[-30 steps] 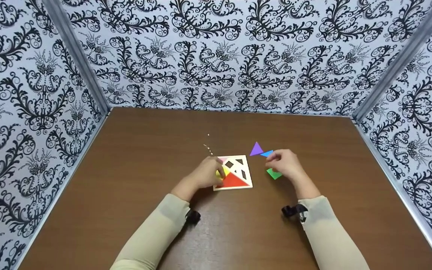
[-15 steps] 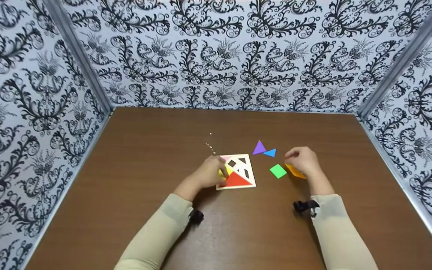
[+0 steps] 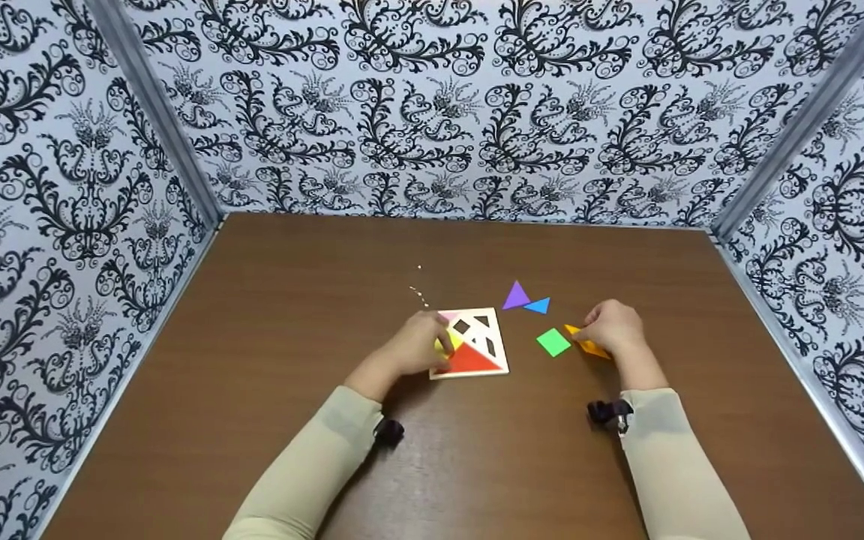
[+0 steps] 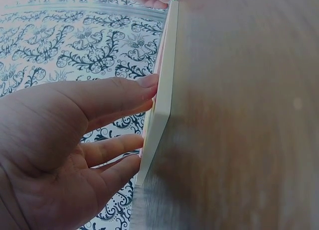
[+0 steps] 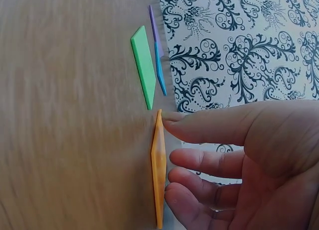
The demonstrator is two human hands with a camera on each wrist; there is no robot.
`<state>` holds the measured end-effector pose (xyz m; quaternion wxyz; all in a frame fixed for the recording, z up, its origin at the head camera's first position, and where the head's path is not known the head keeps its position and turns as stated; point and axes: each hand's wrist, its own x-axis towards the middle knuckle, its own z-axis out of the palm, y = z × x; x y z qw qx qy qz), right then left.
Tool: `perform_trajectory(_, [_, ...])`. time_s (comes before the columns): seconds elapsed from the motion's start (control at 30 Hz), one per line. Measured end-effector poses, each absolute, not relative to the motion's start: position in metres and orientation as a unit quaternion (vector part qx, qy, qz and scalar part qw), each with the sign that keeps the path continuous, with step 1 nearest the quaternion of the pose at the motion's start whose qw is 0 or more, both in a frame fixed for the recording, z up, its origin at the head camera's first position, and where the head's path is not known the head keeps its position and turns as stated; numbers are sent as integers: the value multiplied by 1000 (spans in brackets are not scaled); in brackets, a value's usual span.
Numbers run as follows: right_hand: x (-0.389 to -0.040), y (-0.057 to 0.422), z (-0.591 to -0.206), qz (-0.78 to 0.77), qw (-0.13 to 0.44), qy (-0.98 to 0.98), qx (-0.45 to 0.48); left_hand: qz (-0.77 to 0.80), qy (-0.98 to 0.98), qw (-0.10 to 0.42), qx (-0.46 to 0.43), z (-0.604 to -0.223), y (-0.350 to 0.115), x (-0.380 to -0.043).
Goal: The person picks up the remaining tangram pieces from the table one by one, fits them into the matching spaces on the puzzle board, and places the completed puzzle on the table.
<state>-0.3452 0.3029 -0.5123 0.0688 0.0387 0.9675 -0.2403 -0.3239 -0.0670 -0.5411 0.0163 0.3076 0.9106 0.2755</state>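
My left hand (image 3: 415, 345) rests on the left side of a white tangram board (image 3: 503, 352), fingertips on its top face. Under and beside these fingers lie a yellow piece (image 3: 455, 338), a red triangle (image 3: 469, 361) and a pink piece (image 3: 449, 315), set in the board. Several dark cutouts show in the board's right part. Off to the right, my right hand (image 3: 615, 330) is over an orange parallelogram (image 5: 158, 165) lying flat on the table. Its thumb touches one end of that piece; the other fingertips are close above it. A green square (image 3: 553, 343) lies beside it.
Beyond the green square, a purple triangle (image 3: 517, 296) and a blue triangle (image 3: 538, 306) lie with their corners together. Small pale specks dot the brown table (image 3: 312, 277) behind the board. Patterned walls (image 3: 432, 112) enclose the table's back and sides.
My right hand has moved right, from over the green and blue pieces to the orange parallelogram, and has come down to it. My left hand stays on the board.
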Motion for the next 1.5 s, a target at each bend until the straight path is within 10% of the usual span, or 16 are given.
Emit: perform_trajectory(1.5, [-347, 308, -516, -283, 107, 952, 41, 269, 912, 3, 311, -545, -66, -324])
